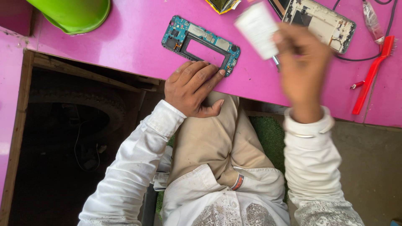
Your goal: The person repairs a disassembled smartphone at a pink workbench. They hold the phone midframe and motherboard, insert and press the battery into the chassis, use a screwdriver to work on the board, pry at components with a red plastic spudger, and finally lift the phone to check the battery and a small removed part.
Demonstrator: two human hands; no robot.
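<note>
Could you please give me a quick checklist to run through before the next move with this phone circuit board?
1. Circuit board flat on the pink table: ok.
2. Left hand steadying the board, fingertips at its lower edge: ok.
3. Right hand gripping the white card-like piece: ok, though blurred.
4. What the white piece is: cannot tell.
5. Phone frame lying apart from the board: ok.
6. Red brush lying out of the hands' way: ok.

Board: teal phone circuit frame [201, 44] I see flat on pink table, my left fingertip touching.
Card: white, blurred [256, 29], raised aloft.
</note>
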